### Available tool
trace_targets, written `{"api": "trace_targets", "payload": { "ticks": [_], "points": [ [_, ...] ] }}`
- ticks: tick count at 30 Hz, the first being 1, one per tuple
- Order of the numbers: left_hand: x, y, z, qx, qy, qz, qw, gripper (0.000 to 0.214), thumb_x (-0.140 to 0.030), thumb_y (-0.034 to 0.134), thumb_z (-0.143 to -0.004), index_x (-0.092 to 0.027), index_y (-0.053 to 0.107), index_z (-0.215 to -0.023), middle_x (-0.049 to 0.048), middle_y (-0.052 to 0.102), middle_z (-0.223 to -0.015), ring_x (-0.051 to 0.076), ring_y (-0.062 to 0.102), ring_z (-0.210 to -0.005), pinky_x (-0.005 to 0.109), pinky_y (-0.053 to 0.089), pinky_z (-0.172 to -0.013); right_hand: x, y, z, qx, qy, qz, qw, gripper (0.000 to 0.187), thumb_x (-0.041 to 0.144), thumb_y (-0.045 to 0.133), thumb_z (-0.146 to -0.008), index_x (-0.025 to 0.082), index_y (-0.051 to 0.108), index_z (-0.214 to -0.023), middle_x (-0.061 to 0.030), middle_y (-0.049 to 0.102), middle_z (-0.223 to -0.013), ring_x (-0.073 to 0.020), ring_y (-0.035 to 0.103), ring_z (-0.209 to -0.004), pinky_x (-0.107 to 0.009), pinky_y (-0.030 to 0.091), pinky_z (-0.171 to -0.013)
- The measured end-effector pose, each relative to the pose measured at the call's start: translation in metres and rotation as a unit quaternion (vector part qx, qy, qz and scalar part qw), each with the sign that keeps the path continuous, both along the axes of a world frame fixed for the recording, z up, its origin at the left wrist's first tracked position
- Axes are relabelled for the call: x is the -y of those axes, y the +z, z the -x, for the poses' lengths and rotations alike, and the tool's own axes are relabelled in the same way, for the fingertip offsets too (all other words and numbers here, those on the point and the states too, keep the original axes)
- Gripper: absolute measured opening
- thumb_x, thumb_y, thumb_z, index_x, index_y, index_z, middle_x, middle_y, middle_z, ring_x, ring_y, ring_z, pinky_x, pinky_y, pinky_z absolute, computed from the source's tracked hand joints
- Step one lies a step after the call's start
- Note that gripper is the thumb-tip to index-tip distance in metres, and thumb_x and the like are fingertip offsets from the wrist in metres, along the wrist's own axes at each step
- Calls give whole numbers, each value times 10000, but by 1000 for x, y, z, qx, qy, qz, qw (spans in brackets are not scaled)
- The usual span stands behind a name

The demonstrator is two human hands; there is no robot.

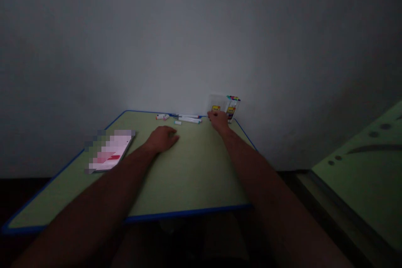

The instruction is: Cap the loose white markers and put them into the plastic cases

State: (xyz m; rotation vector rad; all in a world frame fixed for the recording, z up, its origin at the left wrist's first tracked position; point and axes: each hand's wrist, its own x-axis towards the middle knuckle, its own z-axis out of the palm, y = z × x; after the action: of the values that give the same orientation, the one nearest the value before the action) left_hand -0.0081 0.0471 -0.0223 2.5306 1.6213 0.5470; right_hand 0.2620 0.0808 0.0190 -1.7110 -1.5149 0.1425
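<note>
My left hand [163, 138] rests palm down on the green table [188, 176] near its middle, with the fingers curled loosely and nothing in them that I can see. My right hand [219, 120] reaches to the far right corner and touches a clear plastic marker case [216, 104] with a yellow label. Whether the fingers grip the case is hidden by the dim light. A second case [233, 106], holding coloured markers upright, stands just right of it. Several loose white markers [185, 118] lie along the far edge between my hands.
A flat booklet or pad [109, 150], its cover blurred, lies at the table's left side. The table has a blue rim and stands against a white wall [188, 42]. Another green table [361, 163] stands at the right, across a dark gap.
</note>
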Motion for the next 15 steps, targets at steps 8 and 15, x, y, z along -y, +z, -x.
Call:
{"api": "trace_targets", "payload": {
  "ticks": [8, 15],
  "points": [
    [5, 9, 1, -7, 53, 0, 999, 470, -460, 512, -865, -192, 745, -1172, 105, 705, -1276, 279, 631, -1197, 364, 460, -1046, -10, -11, 42, 113, 46, 29, 992, 302, 122, 510, -894, 172, 751, -1069, -82, 749, -1087, -180, 669, -1006, -269, 475, -900],
    [8, 11, -2, 6, 64, -1, 998, 388, -437, 559, -838, -248, 776, -1099, 75, 741, -1191, 288, 643, -1152, 371, 480, -1012, -14, -18, 56, 295, 114, 75, 946, 427, 168, 532, -891, 195, 682, -1290, -83, 668, -1310, -239, 589, -1170, -315, 429, -1025]
  ]
}}
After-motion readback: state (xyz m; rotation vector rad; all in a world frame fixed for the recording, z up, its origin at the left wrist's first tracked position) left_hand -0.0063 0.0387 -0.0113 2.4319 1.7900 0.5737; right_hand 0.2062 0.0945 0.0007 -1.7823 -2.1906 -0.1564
